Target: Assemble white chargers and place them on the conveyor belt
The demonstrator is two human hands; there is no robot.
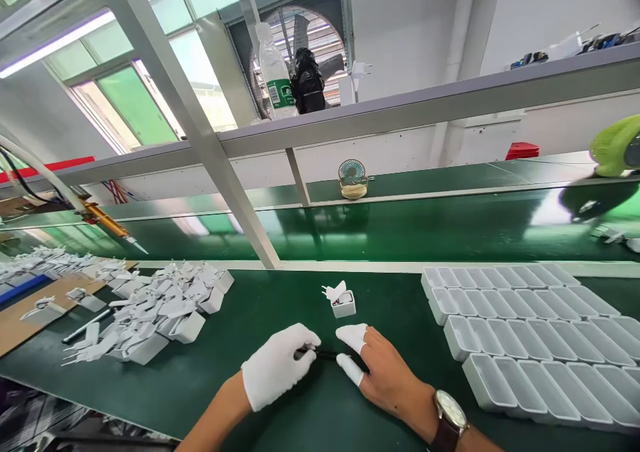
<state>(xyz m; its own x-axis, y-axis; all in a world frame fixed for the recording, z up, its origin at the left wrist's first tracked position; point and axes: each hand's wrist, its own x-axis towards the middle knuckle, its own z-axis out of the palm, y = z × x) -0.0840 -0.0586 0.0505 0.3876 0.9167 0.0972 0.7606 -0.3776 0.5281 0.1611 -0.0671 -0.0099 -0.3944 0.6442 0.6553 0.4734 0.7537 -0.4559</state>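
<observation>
My left hand [279, 365], in a white glove, is closed on a thin black tool [324, 354] that lies across the green bench [280, 312]. My right hand [385, 372], bare but for white finger cots on two fingertips and a wristwatch [450, 415], pinches the tool's other end. A small white plastic housing [343, 300] with a loose part in it stands just beyond my fingers. A heap of white plastic housings and parts [155, 312] lies to the left.
Several white compartment trays [530, 339] lie at the right. A green conveyor belt [400, 229] runs behind, with a small desk fan [353, 179] past it. A slanted metal post [200, 145] crosses the view. A bottle [275, 72] stands on the upper shelf. Cardboard [30, 319] lies at far left.
</observation>
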